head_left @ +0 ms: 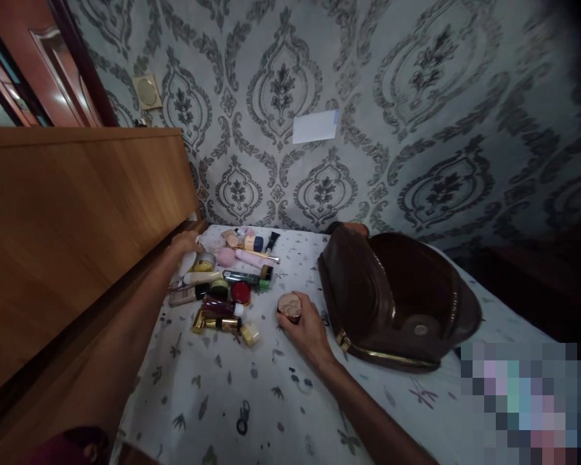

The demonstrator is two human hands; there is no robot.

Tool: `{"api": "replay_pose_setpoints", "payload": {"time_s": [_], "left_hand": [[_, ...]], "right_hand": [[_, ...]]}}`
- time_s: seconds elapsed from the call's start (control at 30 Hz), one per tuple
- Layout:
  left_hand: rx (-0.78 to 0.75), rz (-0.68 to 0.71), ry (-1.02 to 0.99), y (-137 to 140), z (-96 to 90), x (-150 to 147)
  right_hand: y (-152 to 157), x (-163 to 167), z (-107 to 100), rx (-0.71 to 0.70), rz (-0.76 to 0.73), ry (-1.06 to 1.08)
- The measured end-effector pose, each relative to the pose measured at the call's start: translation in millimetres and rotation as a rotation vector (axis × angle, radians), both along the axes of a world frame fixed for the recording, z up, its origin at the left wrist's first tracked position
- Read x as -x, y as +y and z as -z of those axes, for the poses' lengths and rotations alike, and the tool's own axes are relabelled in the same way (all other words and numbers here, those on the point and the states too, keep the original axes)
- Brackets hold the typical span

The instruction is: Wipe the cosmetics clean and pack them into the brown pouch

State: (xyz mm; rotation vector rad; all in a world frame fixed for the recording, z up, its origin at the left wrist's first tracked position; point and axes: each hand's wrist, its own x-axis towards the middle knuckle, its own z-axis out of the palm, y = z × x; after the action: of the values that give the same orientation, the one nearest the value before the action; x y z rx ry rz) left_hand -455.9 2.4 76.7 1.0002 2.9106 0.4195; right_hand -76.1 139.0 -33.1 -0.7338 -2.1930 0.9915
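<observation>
There is one brown bag [399, 300], one marble-topped jar [289, 306], one red-lidded jar [241, 292] and one wall card [314, 126].

The left hand [186, 243] reaches forward on an outstretched arm [121, 342]; the right hand [310, 329] is curled in a grip.

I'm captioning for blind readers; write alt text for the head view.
A person's right hand holds a small round container over a white patterned cloth, between clustered cosmetics on the left and an open brown bag on the right. The left hand is beside the cosmetics.

Patterned cloth [271, 420] beneath cosmetics [219, 287], brown bag [353, 290]
</observation>
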Motion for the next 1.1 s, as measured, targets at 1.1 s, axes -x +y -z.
{"api": "replay_pose_setpoints", "payload": {"time_s": [1.1], "left_hand": [[-0.029, 0.683, 0.662, -25.9, 72.1, -239.7]], "right_hand": [[-2.4, -1.8, 2.1, -0.063, -0.056, -0.022]]}}
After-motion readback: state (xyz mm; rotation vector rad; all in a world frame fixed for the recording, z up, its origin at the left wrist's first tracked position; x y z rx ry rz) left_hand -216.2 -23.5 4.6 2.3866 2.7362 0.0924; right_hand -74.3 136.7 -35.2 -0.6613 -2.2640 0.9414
